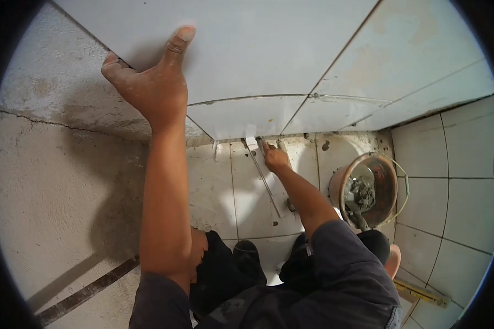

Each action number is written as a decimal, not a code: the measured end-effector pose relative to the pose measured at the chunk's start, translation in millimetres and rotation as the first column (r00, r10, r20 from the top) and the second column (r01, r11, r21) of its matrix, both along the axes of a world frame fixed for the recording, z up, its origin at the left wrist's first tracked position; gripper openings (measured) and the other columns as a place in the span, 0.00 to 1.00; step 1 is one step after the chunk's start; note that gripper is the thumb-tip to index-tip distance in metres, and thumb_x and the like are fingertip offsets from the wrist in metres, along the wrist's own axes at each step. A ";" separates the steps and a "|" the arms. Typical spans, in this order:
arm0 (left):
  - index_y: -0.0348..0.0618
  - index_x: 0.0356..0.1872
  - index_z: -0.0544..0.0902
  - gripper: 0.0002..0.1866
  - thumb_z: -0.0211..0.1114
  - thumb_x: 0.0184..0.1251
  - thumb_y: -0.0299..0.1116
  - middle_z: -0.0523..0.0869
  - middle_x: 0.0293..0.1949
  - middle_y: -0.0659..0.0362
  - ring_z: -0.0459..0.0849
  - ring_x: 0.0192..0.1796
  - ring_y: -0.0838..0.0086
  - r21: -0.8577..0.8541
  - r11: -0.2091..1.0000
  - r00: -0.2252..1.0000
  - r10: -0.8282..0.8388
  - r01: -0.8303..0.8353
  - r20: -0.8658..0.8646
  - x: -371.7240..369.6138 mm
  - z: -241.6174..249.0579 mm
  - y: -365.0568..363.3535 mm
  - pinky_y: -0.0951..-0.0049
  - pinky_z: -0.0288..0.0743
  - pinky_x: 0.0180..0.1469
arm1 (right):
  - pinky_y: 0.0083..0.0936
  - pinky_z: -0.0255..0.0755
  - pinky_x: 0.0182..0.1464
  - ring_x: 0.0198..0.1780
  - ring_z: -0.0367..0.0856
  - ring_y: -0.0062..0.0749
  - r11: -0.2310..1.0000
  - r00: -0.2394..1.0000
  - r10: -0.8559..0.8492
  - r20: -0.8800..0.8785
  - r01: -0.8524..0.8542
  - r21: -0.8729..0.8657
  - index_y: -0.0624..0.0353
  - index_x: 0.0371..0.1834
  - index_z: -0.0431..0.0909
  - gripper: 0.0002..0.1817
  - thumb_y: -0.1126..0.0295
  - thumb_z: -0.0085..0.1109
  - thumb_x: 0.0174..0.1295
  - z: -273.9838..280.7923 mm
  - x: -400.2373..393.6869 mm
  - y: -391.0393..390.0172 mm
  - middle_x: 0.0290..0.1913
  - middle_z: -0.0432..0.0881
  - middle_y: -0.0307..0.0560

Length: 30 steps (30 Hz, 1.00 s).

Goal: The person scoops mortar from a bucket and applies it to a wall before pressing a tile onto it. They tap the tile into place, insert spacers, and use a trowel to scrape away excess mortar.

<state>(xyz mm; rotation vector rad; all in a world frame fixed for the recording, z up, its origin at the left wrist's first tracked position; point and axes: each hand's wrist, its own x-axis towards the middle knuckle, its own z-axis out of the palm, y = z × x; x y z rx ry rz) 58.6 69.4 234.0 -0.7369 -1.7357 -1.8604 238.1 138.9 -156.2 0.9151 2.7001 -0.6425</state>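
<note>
A large white wall tile (247, 49) fills the upper middle of the head view. My left hand (156, 90) grips its left edge, with the fingers curled around the edge and the thumb lying on the tile's face. Lower down, my right hand (276, 158) is at the foot of the wall, its fingers closed near the bottom edge of the lower tile row (247, 118). Whatever those fingers hold is too small to make out. Just left of them a small white piece (251, 141) leans at the wall's base, and a thin rod (266, 183) lies on the floor.
A bucket (337, 183) with wet grey mortar (362, 194) stands to the right, its handle hanging outward. Tiled wall (475, 148) closes off the right side; rough plaster (49, 164) is on the left. A yellow level-like bar (422, 293) lies at lower right.
</note>
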 end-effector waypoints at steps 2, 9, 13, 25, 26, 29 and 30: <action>0.24 0.53 0.57 0.45 0.79 0.44 0.40 0.71 0.46 0.45 0.75 0.50 0.66 -0.008 1.000 1.000 -0.015 0.015 -0.004 -4.4 -2.6 -1.0 0.75 0.71 0.55 | 0.39 0.75 0.45 0.46 0.80 0.46 0.998 0.995 0.052 0.085 -0.049 -0.031 0.50 0.67 0.59 0.26 0.67 0.38 0.64 2.9 -14.4 13.1 0.47 0.79 0.55; 0.29 0.50 0.60 0.38 0.77 0.48 0.36 0.72 0.44 0.51 0.76 0.46 0.72 -0.084 0.996 1.000 -0.009 0.006 -0.030 -7.5 -2.4 -3.5 0.77 0.74 0.52 | 0.38 0.76 0.38 0.40 0.83 0.44 0.990 0.987 0.126 0.102 -0.132 0.051 0.48 0.66 0.61 0.23 0.64 0.37 0.65 -9.5 -19.4 19.5 0.43 0.82 0.52; 0.30 0.49 0.60 0.36 0.76 0.48 0.36 0.73 0.43 0.52 0.76 0.44 0.73 -0.024 0.998 0.998 -0.058 0.057 -0.038 -7.8 -4.1 -0.4 0.76 0.75 0.52 | 0.39 0.76 0.36 0.34 0.83 0.47 0.987 0.981 0.109 -0.159 -0.088 0.138 0.51 0.60 0.67 0.23 0.65 0.45 0.60 -17.1 -6.6 17.6 0.37 0.83 0.52; 0.31 0.49 0.61 0.37 0.78 0.46 0.35 0.73 0.45 0.51 0.76 0.46 0.72 -0.017 1.000 1.000 -0.025 0.025 0.009 -5.5 -2.7 -1.6 0.78 0.75 0.50 | 0.39 0.75 0.40 0.38 0.82 0.46 0.992 0.958 -0.114 -0.264 0.126 0.031 0.51 0.39 0.77 0.10 0.68 0.47 0.58 -11.1 -14.8 6.0 0.43 0.81 0.49; 0.31 0.49 0.61 0.37 0.78 0.46 0.35 0.73 0.45 0.51 0.76 0.46 0.72 -0.016 1.000 1.000 -0.026 0.027 0.015 -5.7 -2.6 -1.1 0.78 0.75 0.50 | 0.39 0.75 0.42 0.40 0.81 0.47 0.996 0.972 -0.050 -0.231 0.065 0.055 0.51 0.41 0.77 0.12 0.70 0.45 0.58 -17.4 -15.4 7.9 0.45 0.81 0.49; 0.31 0.50 0.61 0.38 0.78 0.45 0.35 0.73 0.44 0.51 0.76 0.46 0.72 -0.090 0.996 1.000 0.003 -0.002 0.012 -5.6 -2.0 -3.6 0.78 0.74 0.50 | 0.41 0.74 0.40 0.37 0.82 0.46 0.995 0.989 0.092 -0.115 -0.087 0.054 0.52 0.46 0.76 0.14 0.65 0.45 0.59 -27.3 -9.9 15.7 0.39 0.81 0.52; 0.30 0.50 0.61 0.38 0.78 0.45 0.35 0.73 0.44 0.52 0.76 0.46 0.72 -0.079 0.997 1.000 0.000 0.001 0.016 -5.6 -1.8 -3.2 0.78 0.74 0.50 | 0.40 0.75 0.40 0.38 0.82 0.47 0.999 0.954 0.026 -0.298 -0.016 0.036 0.53 0.41 0.78 0.12 0.65 0.49 0.57 -24.2 -4.6 13.0 0.40 0.81 0.53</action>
